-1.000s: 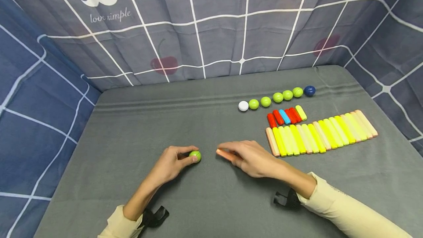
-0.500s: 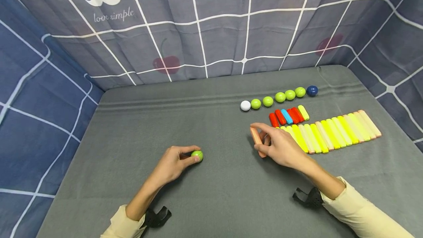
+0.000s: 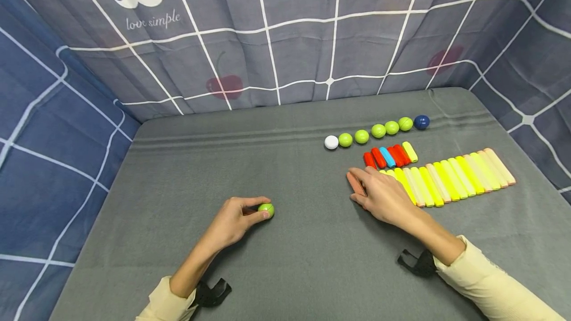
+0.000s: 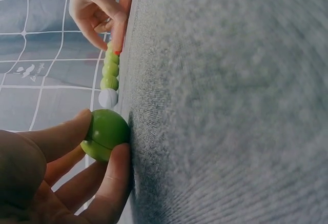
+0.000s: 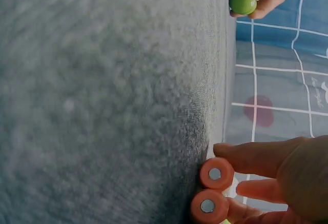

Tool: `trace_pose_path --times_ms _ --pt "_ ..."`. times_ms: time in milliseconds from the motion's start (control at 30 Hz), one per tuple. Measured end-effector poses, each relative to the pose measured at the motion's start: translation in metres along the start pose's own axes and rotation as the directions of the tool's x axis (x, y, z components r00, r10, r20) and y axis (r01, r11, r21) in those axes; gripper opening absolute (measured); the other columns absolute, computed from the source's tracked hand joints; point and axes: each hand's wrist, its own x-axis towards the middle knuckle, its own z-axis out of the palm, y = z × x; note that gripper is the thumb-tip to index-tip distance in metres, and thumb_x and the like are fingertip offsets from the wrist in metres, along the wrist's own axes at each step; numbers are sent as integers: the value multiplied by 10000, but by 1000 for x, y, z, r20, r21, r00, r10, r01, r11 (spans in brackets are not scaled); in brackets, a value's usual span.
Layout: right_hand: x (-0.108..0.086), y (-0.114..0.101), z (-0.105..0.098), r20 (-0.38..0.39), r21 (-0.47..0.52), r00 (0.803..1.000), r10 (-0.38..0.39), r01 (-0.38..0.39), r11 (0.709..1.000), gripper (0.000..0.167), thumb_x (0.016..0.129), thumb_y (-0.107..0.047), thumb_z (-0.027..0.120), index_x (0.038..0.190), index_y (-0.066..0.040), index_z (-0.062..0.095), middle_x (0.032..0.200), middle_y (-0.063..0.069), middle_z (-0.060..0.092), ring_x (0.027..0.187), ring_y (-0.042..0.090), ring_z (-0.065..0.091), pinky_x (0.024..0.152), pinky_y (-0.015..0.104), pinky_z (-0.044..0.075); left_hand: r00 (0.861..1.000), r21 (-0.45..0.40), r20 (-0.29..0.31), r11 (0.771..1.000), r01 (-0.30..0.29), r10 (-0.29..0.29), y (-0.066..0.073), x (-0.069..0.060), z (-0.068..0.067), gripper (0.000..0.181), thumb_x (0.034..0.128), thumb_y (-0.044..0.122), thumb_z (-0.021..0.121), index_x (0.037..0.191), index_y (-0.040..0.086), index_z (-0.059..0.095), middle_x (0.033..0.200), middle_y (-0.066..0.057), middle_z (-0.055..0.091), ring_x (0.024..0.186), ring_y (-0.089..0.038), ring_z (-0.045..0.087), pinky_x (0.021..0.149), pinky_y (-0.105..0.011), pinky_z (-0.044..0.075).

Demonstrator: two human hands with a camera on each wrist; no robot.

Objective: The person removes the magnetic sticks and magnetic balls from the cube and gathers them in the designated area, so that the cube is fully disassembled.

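My left hand (image 3: 232, 222) pinches a green ball (image 3: 266, 209) between thumb and fingers, and the ball rests on the grey cloth. My right hand (image 3: 383, 194) holds an orange magnetic stick (image 3: 355, 182) flat at the left end of a row of long yellow and pale orange sticks (image 3: 446, 180). In the right wrist view, the held stick (image 5: 216, 174) lies right beside another orange stick (image 5: 207, 206); both show a silver disc in the end. From the head camera, the right hand covers the row's left end.
Behind the long row lie short red, blue and yellow sticks (image 3: 387, 157). Farther back runs a line of balls: a white ball (image 3: 331, 142), several green balls (image 3: 362, 136) and a dark blue ball (image 3: 421, 122). Checked curtains (image 3: 299, 58) border the grey table (image 3: 214, 162).
My right hand has carried the orange stick rightward from near the green ball, then lowered it against the row's left end. The left hand stays on its ball.
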Motion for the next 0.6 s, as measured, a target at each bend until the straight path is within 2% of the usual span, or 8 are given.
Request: trace_pose_path --times_ms 67,133,200,300,367,467,600 --pt "0 3 0 -7 18 1000 -14 15 1000 478 797 -139 828 1223 -30 640 870 49 580 712 155 498 579 320 418 1000 1 -3 1000 1 -1 0 0 0 291 899 172 740 1173 75 731 1097 -55 718 868 -111 663 726 -288 528" --pt "0 6 -1 -12 50 999 -37 37 998 306 811 -154 820 1065 -65 675 773 7 535 689 127 459 561 292 389 1000 3 -7 1000 3 -3 1 0 0 288 895 170 743 1168 79 734 1085 -47 721 854 -105 661 720 -283 526" --pt "0 9 -4 -13 86 999 -52 53 995 276 818 -170 819 1052 -79 702 730 -25 493 665 105 424 536 272 364 1000 3 -8 1000 2 -2 1 0 1 289 894 172 745 1167 77 734 1075 -45 722 841 -103 658 712 -278 523" --pt "-2 15 -7 22 135 998 -55 51 990 336 829 -186 813 1139 -85 730 708 -50 466 645 88 407 528 262 358 1000 0 -7 1000 -10 10 0 -1 0 294 898 172 740 1172 66 730 1083 -58 721 834 -109 656 699 -270 519" --pt "-3 18 -8 45 158 998 -48 40 987 502 828 -185 814 1293 -73 664 741 -53 474 652 83 421 539 258 372 1000 1 -8 1000 -14 14 -1 -1 0 296 899 170 739 1174 62 727 1092 -65 718 841 -114 657 699 -269 520" --pt "-3 20 -8 68 175 997 -48 36 984 513 842 -182 801 1318 -71 644 743 -57 489 679 84 446 567 263 393 1000 3 -11 1000 -14 14 -1 -1 0 299 900 173 738 1176 60 726 1099 -68 717 856 -117 660 708 -275 524" --pt "-3 21 -7 59 173 997 -49 39 984 516 842 -182 801 1306 -25 639 754 -50 504 686 93 457 576 268 401 1000 5 -13 1000 -10 10 0 -1 1 299 901 184 739 1175 65 726 1086 -62 719 859 -115 662 713 -277 526"
